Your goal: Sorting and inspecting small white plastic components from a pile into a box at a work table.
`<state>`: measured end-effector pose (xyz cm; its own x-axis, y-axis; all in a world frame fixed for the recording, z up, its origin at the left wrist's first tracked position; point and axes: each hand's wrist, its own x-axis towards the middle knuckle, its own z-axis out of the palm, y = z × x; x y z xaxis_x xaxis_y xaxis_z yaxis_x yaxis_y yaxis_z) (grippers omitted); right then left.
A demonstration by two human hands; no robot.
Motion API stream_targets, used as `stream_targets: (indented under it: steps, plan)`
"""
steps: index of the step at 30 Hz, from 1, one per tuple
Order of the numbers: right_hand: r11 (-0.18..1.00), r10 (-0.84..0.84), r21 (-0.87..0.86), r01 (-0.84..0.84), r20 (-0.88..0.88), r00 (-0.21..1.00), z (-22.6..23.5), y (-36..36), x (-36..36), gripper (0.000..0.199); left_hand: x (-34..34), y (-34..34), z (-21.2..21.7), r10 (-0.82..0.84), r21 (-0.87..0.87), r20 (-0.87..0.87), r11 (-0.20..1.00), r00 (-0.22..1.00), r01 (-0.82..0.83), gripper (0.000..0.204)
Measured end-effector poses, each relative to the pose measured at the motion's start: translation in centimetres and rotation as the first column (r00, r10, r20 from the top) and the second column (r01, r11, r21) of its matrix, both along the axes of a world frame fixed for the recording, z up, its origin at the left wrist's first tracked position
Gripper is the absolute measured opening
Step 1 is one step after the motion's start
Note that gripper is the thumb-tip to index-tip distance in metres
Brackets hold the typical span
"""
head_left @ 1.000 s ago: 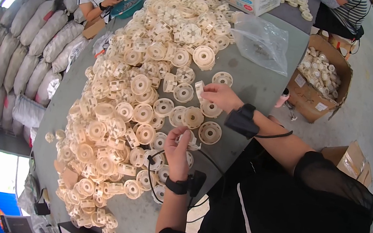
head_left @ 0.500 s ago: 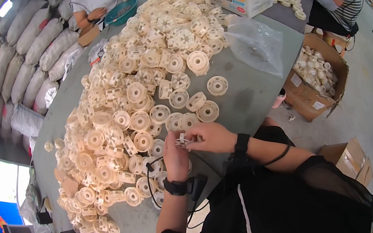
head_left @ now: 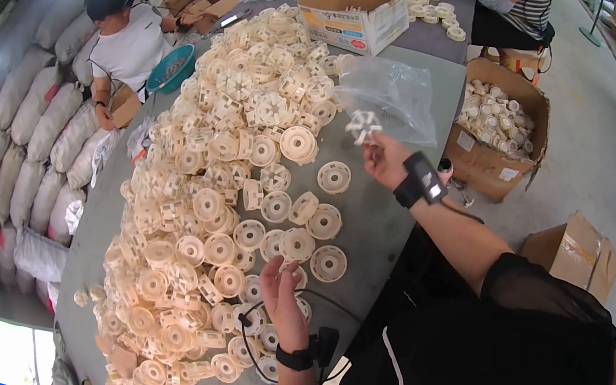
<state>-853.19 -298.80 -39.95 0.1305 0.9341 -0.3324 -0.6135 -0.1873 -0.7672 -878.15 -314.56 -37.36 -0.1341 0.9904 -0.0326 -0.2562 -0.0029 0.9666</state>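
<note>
Black cable (head_left: 244, 319) over cream parts (head_left: 208, 205); clear bag (head_left: 392, 96) beyond.

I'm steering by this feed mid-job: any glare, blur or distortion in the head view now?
Head view: the window at lower left is washed out to white; head view: the clear plastic bag carries pale reflections; head view: the left edge of the table bows; head view: the white part in the right hand looks slightly soft.
</note>
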Motion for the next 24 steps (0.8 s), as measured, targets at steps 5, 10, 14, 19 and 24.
stream_targets:
  steps: [5, 10, 14, 19, 24]
  plan:
    - [0.954, -0.294, -0.066, 0.291, -0.371, 0.881, 1.4, 2.4, 1.9, 0.014, 0.0, 0.1, 0.1, 0.006, -0.004, 0.007, 1.0, 1.0, -0.006, 0.03]
    - [0.879, -0.472, 0.158, 0.45, 0.151, 0.868, 1.3, 5.7, 4.1, 0.016, -0.3, 0.2, -0.1, 0.009, -0.016, -0.002, 1.0, 1.0, -0.009, 0.028]
    - [0.916, -0.4, 0.381, 0.124, 0.848, 0.349, 0.0, 6.3, 5.9, 0.017, -0.4, 0.1, -0.1, 0.017, -0.009, -0.019, 1.0, 1.0, -0.017, 0.026]
    - [0.979, -0.19, 0.191, -0.072, 0.982, 0.023, -4.7, 7.3, 8.5, 0.017, -0.3, 0.2, -0.3, -0.034, -0.005, -0.078, 0.999, 0.996, 0.034, 0.024]
    - [0.714, -0.02, -0.215, -0.667, 0.945, -0.326, -4.3, 7.3, 10.5, 0.019, -0.5, 0.1, -0.3, -0.053, -0.013, -0.091, 0.999, 0.994, 0.052, 0.023]
